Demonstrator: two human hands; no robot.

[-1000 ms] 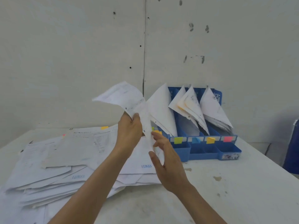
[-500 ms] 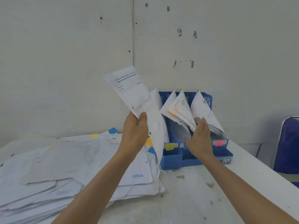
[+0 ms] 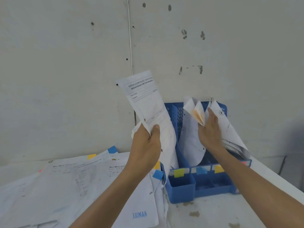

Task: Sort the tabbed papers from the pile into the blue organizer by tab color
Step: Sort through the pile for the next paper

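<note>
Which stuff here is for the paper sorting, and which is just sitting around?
For the job: white printed sheet in the left hand; right hand among the filed papers; blue plastic organizer; pile of white tabbed papers.
Just there: white table; brown stains; marked grey wall.

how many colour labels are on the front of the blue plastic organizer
4, left to right: lime-yellow sticky label, blue sticky label, yellow sticky label beside the right forearm, pink sticky label barely showing past it; others may be hidden.
</note>
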